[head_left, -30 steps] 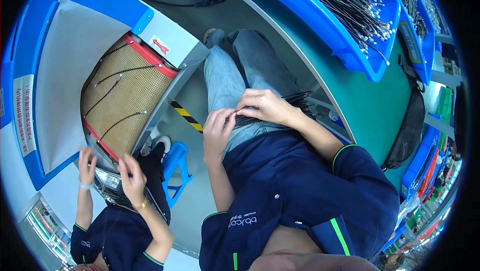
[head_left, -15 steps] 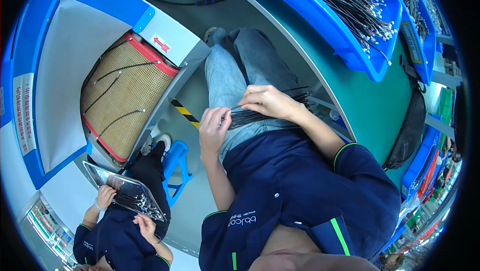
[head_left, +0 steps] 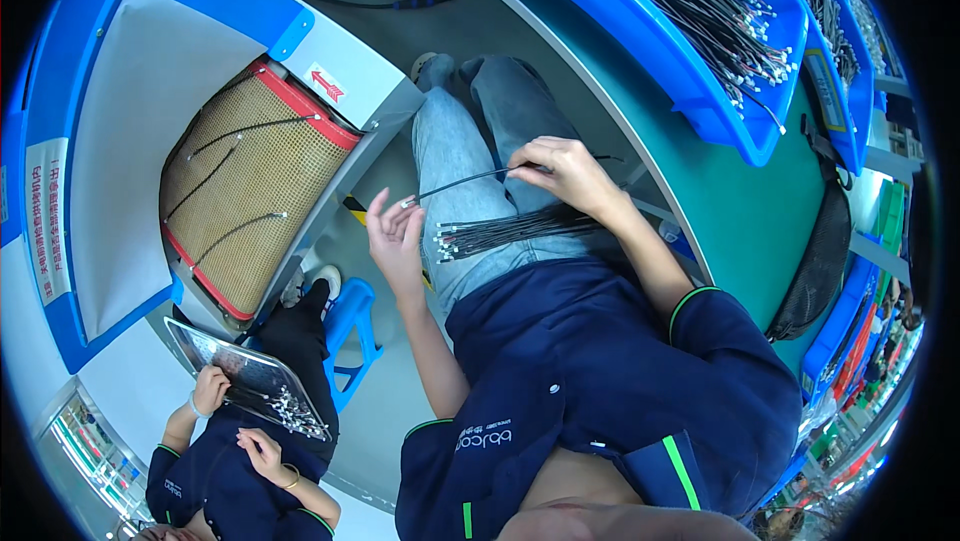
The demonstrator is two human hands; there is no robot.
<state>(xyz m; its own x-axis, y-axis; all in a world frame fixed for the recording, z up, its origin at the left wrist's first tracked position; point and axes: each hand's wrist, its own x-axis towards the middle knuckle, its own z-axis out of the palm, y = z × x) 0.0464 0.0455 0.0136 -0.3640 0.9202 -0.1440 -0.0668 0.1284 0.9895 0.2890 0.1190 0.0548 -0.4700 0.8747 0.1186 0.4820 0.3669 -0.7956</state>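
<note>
The right hand point(head_left: 566, 171) hides the thin cable's point(head_left: 455, 184) far end.

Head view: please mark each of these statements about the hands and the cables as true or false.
1. The right hand pinches one black cable. True.
2. The left hand is closed in a fist. False: its fingers are spread open.
3. A bundle of cables lies on the lap. True.
4. The mesh belt carries no cables. False: a few lie on it.
5. A co-worker holds a metal tray. True.
</note>
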